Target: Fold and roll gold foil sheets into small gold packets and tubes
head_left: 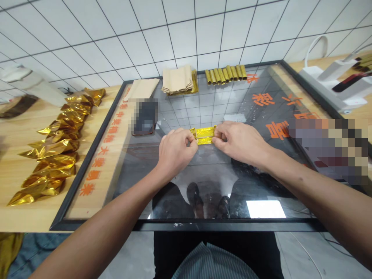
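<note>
One gold foil strip (pixel 205 135) stretches sideways between left hand (pixel 175 150) and right hand (pixel 242 140), both touching it, its long axis joining them; each grip is pinched on one end.

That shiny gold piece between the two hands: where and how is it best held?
Probably by its two short ends, one hand from each side: the gold piece is longer crosswise than deep and looks thin. The left hand and right hand pinch it there.
</note>
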